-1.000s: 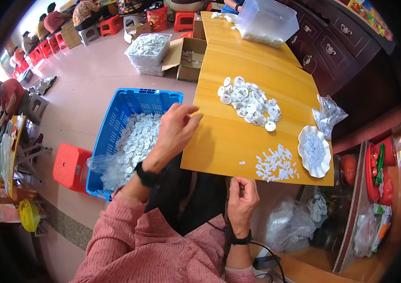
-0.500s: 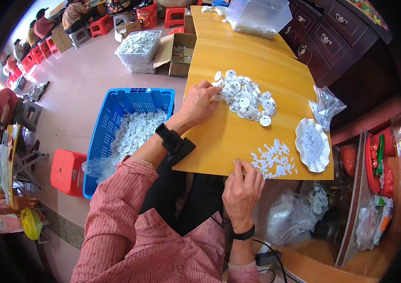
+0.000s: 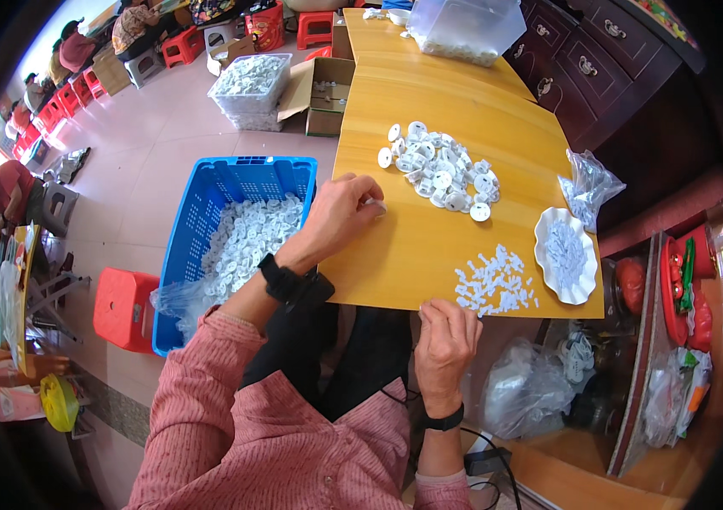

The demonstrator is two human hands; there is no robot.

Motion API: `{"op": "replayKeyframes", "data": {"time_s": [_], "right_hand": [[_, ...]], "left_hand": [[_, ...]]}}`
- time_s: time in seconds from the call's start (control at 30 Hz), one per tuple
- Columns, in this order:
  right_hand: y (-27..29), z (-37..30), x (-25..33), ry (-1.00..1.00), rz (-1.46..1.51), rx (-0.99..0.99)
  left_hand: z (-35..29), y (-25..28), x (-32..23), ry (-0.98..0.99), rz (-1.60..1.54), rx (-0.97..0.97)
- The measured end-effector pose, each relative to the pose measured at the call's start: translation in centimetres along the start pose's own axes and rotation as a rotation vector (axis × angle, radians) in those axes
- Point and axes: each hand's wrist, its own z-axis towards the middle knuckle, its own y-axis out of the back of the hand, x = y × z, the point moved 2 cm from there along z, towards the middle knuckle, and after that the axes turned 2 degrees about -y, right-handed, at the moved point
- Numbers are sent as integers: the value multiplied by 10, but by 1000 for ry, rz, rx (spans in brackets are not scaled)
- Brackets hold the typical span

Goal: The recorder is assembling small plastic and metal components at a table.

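Observation:
My left hand (image 3: 340,223) is over the left part of the wooden table, fingers curled round a small white round plastic piece (image 3: 376,204), mostly covered by them. Farther off lies a pile of white round plastic pieces (image 3: 446,172). At the table's front edge my right hand (image 3: 445,344) is closed, thumb and fingertips pressed together; whatever is between them is too small or hidden to make out. Just beyond it spread many tiny pale plastic pieces (image 3: 496,282). More such tiny pieces fill a white scalloped dish (image 3: 584,287) on the right.
Left of the table (image 3: 387,280) stands a blue basket (image 3: 176,246) of white round pieces, with a red stool (image 3: 121,310) beside it. A clear bin (image 3: 467,30) sits at the far end, a plastic bag (image 3: 589,189) on the right edge. Other people sit far left.
My left hand has drawn back from the pile toward me with a white round piece in its fingers. My right hand has shifted slightly right and nearer, still closed.

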Motion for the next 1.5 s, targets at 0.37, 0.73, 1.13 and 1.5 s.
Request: {"op": "replayKeyframes", "data": {"time_s": [0.37,0.73,1.13,1.5], "right_hand": [[-1,-6,19,-311,465,-35],[0,-2,43,-416,679,19],[3,1,57,-356,722,64],[-4,1,60,-366,851,65]], "left_hand": [[-100,-2,-36,413,-1201,17],[-139,-14,-48,384,-1630,-42],[-151,-7,-57,449,-1343,-40],[-161,-5,-47,465,-1424,64]]}}
